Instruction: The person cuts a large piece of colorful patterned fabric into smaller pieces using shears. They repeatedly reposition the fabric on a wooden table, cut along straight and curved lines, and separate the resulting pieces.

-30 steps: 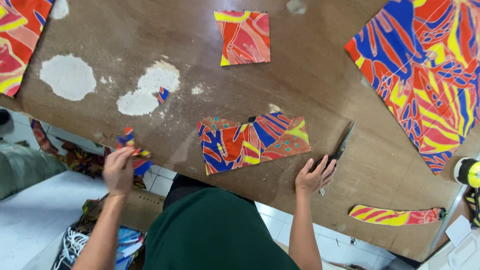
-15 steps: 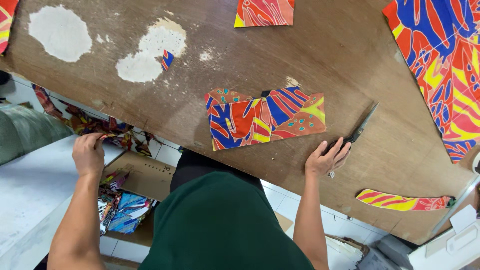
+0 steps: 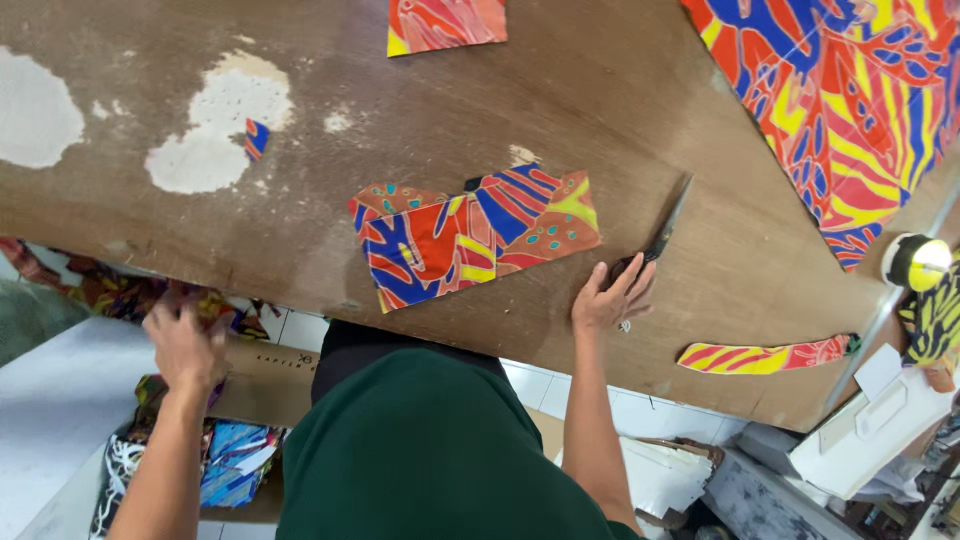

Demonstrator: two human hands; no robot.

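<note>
The right hand lies palm down on the brown table, near its edge, fingers loosely spread over the dark handles of a pair of scissors. The handles are mostly hidden under the hand, so whether the fingers are through the loops cannot be told; the blades point away to the far right. Just left of that hand lies a patterned fabric piece in red, blue and yellow, flat on the table and apart from the fingers.

The left hand is below the table edge on the left, arm stretched down, fingers curled among a heap of coloured fabric scraps. What exactly it grips is hard to make out. Beneath it a cardboard box is partly covered by the person's green shirt.

A large printed cloth is cut off at the far right, and another fabric square is cut off at the top. A narrow fabric strip lies near the right edge.
</note>
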